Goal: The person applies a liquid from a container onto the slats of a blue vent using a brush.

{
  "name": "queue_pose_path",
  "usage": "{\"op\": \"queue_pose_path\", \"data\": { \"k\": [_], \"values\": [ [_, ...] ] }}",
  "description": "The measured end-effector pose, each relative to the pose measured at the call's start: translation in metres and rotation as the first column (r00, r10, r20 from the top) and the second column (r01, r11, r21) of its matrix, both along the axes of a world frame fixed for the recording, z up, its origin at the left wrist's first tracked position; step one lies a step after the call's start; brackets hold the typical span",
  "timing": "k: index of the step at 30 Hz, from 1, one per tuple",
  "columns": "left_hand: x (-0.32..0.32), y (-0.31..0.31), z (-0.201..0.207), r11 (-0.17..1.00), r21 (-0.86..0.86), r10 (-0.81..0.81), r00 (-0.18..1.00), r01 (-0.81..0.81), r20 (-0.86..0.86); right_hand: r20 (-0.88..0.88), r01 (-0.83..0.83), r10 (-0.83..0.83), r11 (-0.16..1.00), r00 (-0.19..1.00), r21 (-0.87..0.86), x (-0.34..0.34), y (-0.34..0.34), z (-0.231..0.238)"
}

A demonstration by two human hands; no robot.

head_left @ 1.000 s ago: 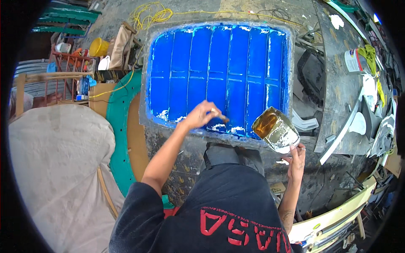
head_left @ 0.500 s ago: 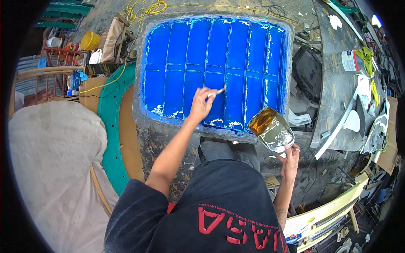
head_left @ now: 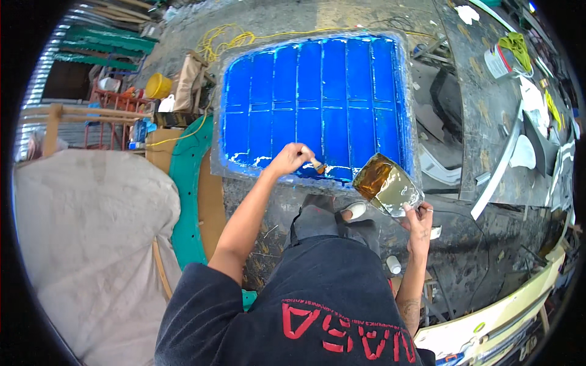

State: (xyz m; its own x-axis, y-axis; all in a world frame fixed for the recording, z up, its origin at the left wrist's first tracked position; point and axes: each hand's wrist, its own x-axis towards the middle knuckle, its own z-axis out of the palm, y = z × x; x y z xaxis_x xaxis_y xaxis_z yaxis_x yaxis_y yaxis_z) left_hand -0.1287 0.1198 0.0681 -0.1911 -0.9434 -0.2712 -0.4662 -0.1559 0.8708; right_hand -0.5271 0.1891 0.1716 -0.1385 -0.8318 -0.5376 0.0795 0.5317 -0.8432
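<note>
One beige sheet (head_left: 101,222) drapes the left side, and one blue panel (head_left: 284,131) with at least six lengthwise lines lies ahead of the person. One curved green piece (head_left: 183,207) stands between them.

Two buckets are visible: a white one (head_left: 499,63) at the right with a green cloth (head_left: 516,52) over its rim, and a smaller-looking yellow one (head_left: 159,85) at upper left, contents unseen. One square-sided open container (head_left: 400,198), tilted, has amber liquid (head_left: 375,177) gathered at its far end; it overlaps the panel's near right corner.

Two bare hands are at work. The right hand (head_left: 419,221) grips the container's near edge. The left hand (head_left: 292,160) is closed around one small brush (head_left: 319,166), its bristles at the panel's near edge; whether they touch cannot be told.

Half a second ago the brush was farther up the panel; now it is nearer the person, and one white shoe (head_left: 356,210) shows below.
</note>
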Motion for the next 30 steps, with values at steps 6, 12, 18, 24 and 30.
{"op": "queue_pose_path", "data": {
  "k": [6, 12, 18, 24, 30],
  "values": [
    [0.028, -0.080, -0.024, 0.997, -0.076, -0.005, 0.987, 0.017, 0.160, -0.044, 0.004, -0.006, 0.999, 0.999, -0.051, -0.010, 0.023, 0.011],
    [0.067, -0.139, -0.055, 0.957, -0.290, 0.045, 0.997, -0.025, 0.062, -0.052, 0.138, -0.137, 0.990, 0.989, 0.001, 0.017, 0.043, 0.033],
    [0.018, -0.099, -0.024, 0.787, -0.569, 0.083, 0.875, 0.237, 0.478, -0.068, 0.330, -0.328, 0.944, 0.942, 0.021, 0.057, 0.056, 0.023],
    [0.013, -0.014, -0.005, 0.788, -0.331, -0.337, 0.814, 0.519, 0.474, -0.039, 0.343, -0.341, 0.937, 0.939, 0.059, 0.090, 0.045, 0.015],
    [0.033, -0.040, 0.050, 0.900, -0.410, -0.155, 0.988, 0.149, 0.018, -0.115, 0.225, -0.228, 0.974, 0.967, -0.034, 0.121, 0.018, 0.005]
  ]
}}
